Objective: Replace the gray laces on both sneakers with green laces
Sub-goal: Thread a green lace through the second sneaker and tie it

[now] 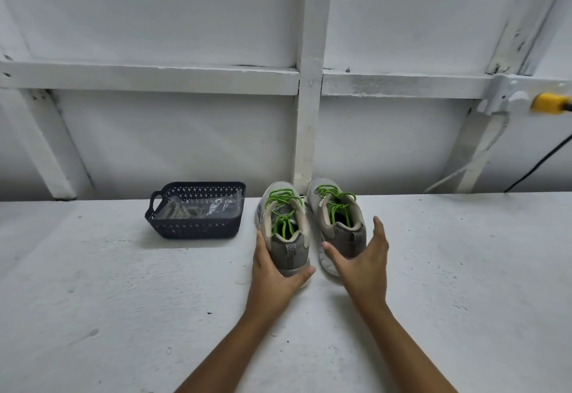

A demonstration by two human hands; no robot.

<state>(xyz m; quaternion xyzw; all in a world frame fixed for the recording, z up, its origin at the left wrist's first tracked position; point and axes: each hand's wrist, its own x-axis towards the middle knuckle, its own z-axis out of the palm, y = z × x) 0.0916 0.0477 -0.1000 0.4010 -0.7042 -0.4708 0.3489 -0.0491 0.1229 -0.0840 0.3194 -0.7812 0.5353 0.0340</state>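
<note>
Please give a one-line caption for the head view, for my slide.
Green laces fitted: left hand grips the left sneaker at its heel, right hand open beside the right sneaker.

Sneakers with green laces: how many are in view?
2. The left sneaker stands right of the basket, its heel held by the left hand; the right sneaker stands beside it, near the right hand.

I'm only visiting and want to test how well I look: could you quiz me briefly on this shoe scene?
1. True or false: the left sneaker and the right sneaker both carry green laces.
2. The left hand holds: A a sneaker's heel; B a lace end; C nothing.
3. Fill in: the dark basket stands to the sneakers' ____.
Key: 1 true; 2 A; 3 left.
</note>
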